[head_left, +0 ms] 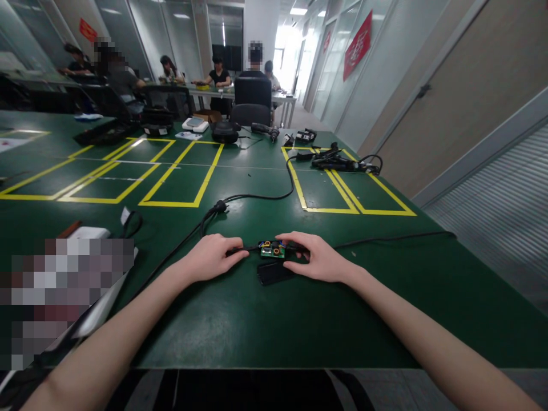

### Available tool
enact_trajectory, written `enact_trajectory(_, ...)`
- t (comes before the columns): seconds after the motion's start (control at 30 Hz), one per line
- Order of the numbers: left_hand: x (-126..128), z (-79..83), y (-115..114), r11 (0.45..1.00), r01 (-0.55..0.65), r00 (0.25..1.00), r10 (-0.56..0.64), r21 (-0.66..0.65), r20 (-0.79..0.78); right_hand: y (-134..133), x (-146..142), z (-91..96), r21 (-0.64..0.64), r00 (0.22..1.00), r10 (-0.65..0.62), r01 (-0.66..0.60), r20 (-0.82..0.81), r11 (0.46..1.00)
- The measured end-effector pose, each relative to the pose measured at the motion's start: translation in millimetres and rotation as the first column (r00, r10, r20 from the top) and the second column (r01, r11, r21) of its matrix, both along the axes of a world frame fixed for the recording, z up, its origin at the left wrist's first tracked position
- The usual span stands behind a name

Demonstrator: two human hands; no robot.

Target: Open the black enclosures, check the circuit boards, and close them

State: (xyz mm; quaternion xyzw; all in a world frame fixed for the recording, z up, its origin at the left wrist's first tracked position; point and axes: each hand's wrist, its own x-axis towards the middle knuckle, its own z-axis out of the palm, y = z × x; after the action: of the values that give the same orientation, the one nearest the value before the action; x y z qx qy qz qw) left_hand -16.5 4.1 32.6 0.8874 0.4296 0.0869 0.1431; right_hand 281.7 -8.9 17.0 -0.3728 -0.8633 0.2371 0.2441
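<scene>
A small green circuit board (pixel 273 250) with copper coils lies on the green table (pixel 240 319) between my hands, with black cables leaving both ends. My left hand (pixel 212 257) rests left of the board, fingers curled over the black cable (pixel 214 212) where it meets the board. My right hand (pixel 317 257) is on the right, fingers bent round the board's other end and its thin cable (pixel 385 240). A flat black cover (pixel 274 273) lies just in front of the board, partly under my right thumb.
Yellow tape rectangles (pixel 180 177) mark the table. Black adapters and cords (pixel 338 161) lie far right. A white device (pixel 89 233) sits at the left beside a blurred patch. Several people sit at a far table (pixel 240 91). A grey wall runs along the right.
</scene>
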Motion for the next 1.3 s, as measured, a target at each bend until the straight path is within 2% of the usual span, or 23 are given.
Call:
enact_trajectory(0.13,-1.0,0.7,-0.2,1.0,-0.002,0.999,0.002,-0.009,0.039,0.5,5.4,0.8,0.01,1.0,0.011,-0.011,-0.022,1.0)
enact_trajectory(0.33,-4.0,3.8,1.4,0.997,0.044,0.981,-0.031,-0.064,0.191,-0.2,3.2,-2.0,0.013,1.0,0.014,-0.014,0.01,1.0)
enact_trajectory(0.57,-4.0,5.0,0.7,0.991,0.059,0.98,-0.034,-0.124,0.196,4.3,5.6,-7.4,0.065,0.998,0.068,-0.067,-0.018,0.996)
enact_trajectory(0.83,-4.6,7.2,-0.9,0.988,0.094,0.967,-0.062,-0.121,0.247,2.8,3.1,-7.2,0.082,0.997,0.073,-0.073,0.001,0.994)
enact_trajectory(0.97,-4.8,6.0,0.4,0.989,0.098,0.976,-0.073,-0.111,0.207,3.6,3.4,-6.8,0.116,0.995,0.098,-0.101,0.036,0.988)
enact_trajectory(1.13,-4.1,5.2,2.0,0.994,0.09,0.99,-0.083,-0.062,0.112,5.0,6.9,-3.1,0.172,0.997,0.075,-0.077,0.016,0.982)
enact_trajectory(1.3,-3.4,3.5,0.7,0.991,0.125,0.988,-0.12,-0.042,0.099,7.7,10.3,-2.5,0.18,0.998,0.069,-0.07,0.009,0.981)
